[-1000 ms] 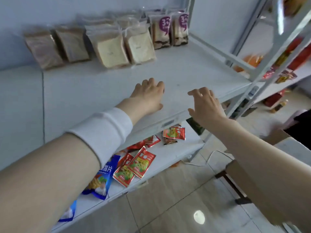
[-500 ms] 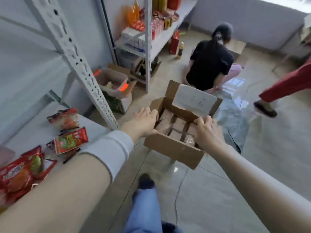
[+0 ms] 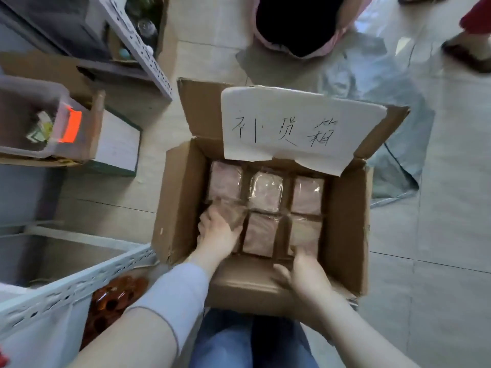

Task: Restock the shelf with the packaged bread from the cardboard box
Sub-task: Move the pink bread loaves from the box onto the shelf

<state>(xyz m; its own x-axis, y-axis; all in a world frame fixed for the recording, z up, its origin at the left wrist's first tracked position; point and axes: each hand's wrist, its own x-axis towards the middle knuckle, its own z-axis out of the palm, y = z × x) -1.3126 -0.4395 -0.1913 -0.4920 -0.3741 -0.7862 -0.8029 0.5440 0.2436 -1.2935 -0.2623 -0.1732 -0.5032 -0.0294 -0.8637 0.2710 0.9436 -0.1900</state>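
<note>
Both hands are down in the cardboard box (image 3: 180,197): left hand (image 3: 216,232) curled over the near-left bread pack (image 3: 228,216), though a firm grip can't be confirmed; right hand (image 3: 305,272) spread open at the near-right pack (image 3: 305,232). These film-wrapped slices look light, soft and slippery, so pinch by the edges, gently

the left hand (image 3: 216,233) covers the near-left bread packet (image 3: 231,216) so its grip is unclear, the right hand (image 3: 305,274) is motion-blurred over the cardboard box (image 3: 180,197) rim, the paper sign (image 3: 292,126) hides the far packets' tops, and a crouching person (image 3: 297,25) is cut off above.
</note>
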